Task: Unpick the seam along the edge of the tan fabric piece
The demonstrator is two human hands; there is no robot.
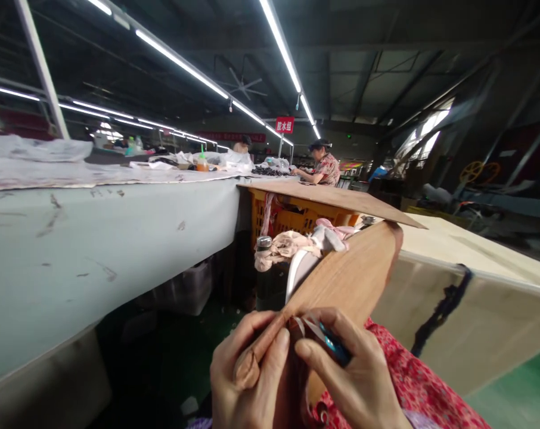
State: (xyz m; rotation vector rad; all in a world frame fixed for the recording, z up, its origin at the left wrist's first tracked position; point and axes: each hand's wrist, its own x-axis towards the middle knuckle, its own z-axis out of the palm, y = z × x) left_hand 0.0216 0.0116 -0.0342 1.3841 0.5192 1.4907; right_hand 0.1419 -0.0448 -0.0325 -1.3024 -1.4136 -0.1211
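Observation:
My left hand [247, 375] pinches the lower end of a long brown leather-like piece [345, 274] that slants up to the right. My right hand [354, 375] is closed on a small blue-handled cutting tool [335, 347], its tip at the edge of the brown piece right next to my left thumb. Both hands are low in the middle of the view, above my lap in red patterned cloth [413, 381].
A long white worktable [95, 238] runs along the left. An orange crate [292, 217] under a cardboard sheet [332, 195] holds pale fabric scraps [292, 243]. A tan table [466, 250] lies on the right. Two people [323, 168] work far back.

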